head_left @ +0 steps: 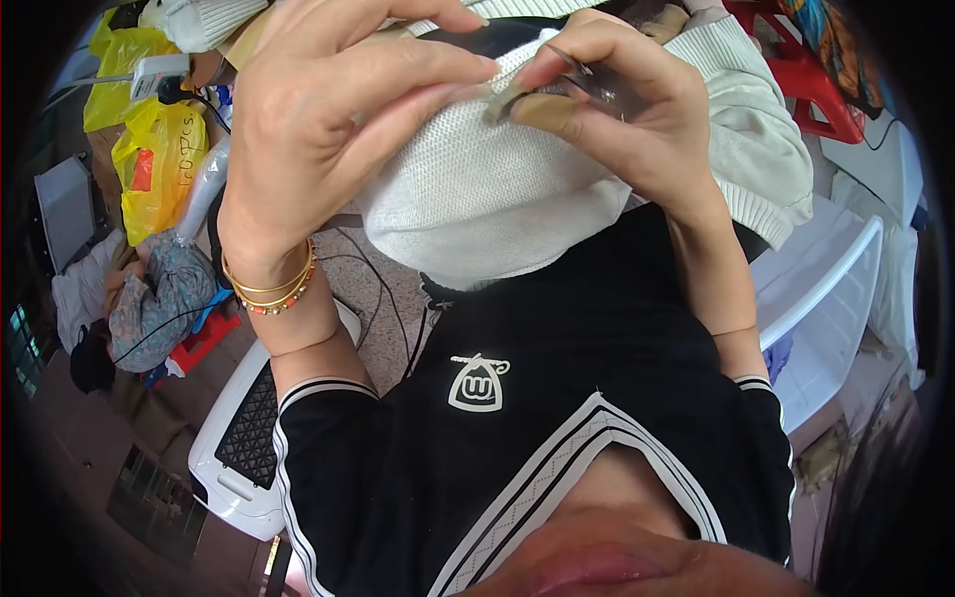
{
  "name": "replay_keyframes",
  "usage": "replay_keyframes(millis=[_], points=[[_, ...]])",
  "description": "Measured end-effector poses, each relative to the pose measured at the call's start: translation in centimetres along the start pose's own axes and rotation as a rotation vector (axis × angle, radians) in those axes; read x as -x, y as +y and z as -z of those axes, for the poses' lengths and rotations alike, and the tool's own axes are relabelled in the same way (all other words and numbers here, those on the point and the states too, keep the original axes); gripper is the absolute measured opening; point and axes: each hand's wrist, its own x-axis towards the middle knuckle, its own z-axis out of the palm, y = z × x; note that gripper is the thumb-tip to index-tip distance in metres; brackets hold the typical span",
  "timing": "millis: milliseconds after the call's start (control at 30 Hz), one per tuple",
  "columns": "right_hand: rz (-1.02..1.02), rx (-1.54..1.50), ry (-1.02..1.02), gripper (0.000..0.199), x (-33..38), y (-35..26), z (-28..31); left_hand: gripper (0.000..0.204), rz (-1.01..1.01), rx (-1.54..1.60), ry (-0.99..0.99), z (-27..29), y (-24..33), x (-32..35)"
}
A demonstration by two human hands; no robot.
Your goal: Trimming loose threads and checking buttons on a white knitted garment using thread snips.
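Observation:
A white knitted garment piece (487, 194) hangs in front of my chest, its ribbed edge uppermost. My left hand (318, 129) pinches that edge between thumb and fingertips, with the other fingers raised. Close beside it, my right hand (652, 109) is closed around a small dark metal tool (572, 62), which looks like thread snips. A greyish tip pokes out past the right thumb and touches the knit near the left fingertips. Most of the tool is hidden by the fingers. Another white knit piece (766, 139) with ribbed trim lies beyond my right wrist.
Yellow plastic bags (154, 169) and a white power socket (159, 75) are at the left. Below them a person in patterned clothing (164, 298) sits bent over. A white appliance with a black grille (239, 488), loose cables (383, 279), a white plastic crate (816, 289) and a red stool (826, 99) stand around me.

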Motion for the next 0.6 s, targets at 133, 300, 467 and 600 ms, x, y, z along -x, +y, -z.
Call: replay_keyframes(millis=[133, 300, 467, 600], points=[[-1.012, 0.124, 0.047, 0.022, -3.2, -4.7, -0.7, 0.018, -0.077, -0.089, 0.075, -0.6, -0.3, 0.9], [-1.087, 0.113, 0.115, 0.033, -5.2, -6.4, -0.6, 0.012, -0.054, 0.046, 0.151, -2.2, -0.9, 1.0], [-0.915, 0.307, -0.171, 0.038, -4.8, -5.4, 1.0, 0.010, 0.025, 0.090, 0.211, -2.3, -0.4, 1.2], [-0.726, 0.442, -0.414, 0.039, -3.9, -4.3, 2.4, 0.010, -0.005, 0.087, 0.244, -2.4, -0.6, 1.2]])
